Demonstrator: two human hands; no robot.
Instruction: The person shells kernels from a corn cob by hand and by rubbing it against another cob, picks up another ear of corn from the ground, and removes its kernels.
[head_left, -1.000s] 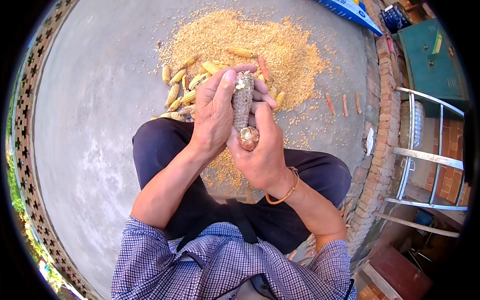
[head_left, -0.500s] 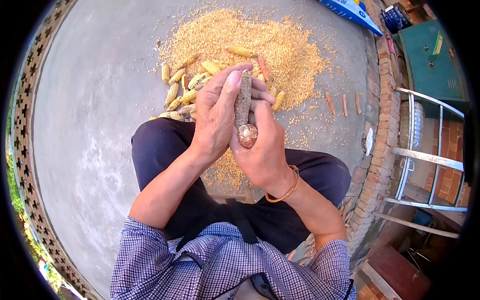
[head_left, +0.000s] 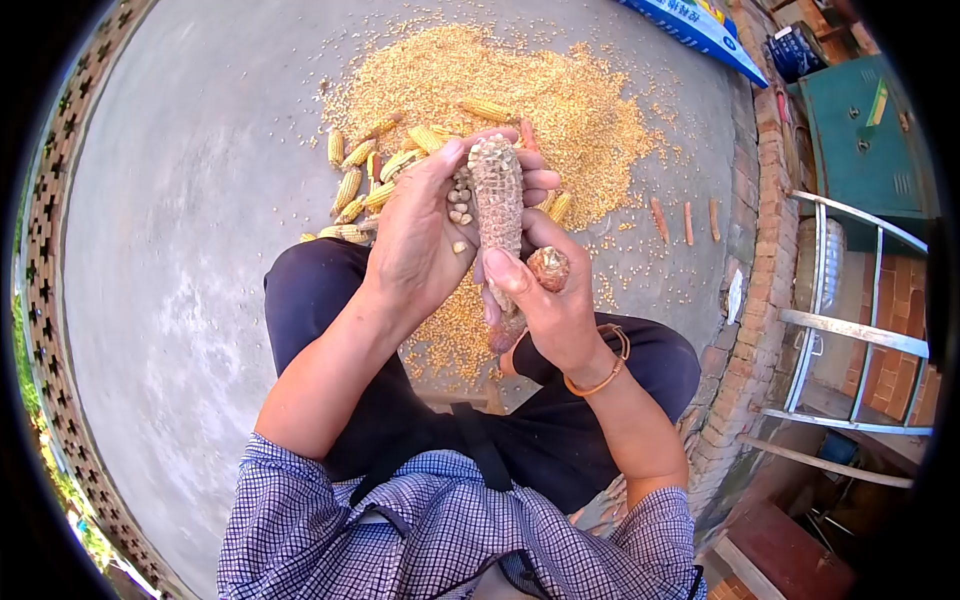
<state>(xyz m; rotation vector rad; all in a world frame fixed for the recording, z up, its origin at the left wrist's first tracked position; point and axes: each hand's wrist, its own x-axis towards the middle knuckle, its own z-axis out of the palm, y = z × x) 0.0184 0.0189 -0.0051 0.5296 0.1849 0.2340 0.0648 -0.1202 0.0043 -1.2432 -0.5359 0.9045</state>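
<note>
In front of my lap, a pale corn cob (head_left: 498, 190) with its rows largely bare stands between my hands, its lower tip pointing toward me. My left hand (head_left: 410, 240) is cupped, with its fingers passing behind the cob and showing on the far side. Loose corn kernels (head_left: 460, 205) lie in that palm. My right hand (head_left: 555, 305) grips the cob's lower part, thumb across its front. The round end of a second cob (head_left: 548, 268) sticks out between the right thumb and fingers; the rest of it is hidden.
Beyond my hands lies a broad heap of loose kernels (head_left: 570, 110) on the concrete floor (head_left: 180, 200). Several corn ears (head_left: 347, 188) rest at its near left edge. Stripped red cobs (head_left: 688, 223) lie to the right, before a brick edging (head_left: 765, 240) and metal frame (head_left: 860, 330).
The cob has turned so its broad stripped side faces me, and its lower end now shows. My hands have parted somewhat, exposing kernels in my left palm. The second cob's end moved right.
</note>
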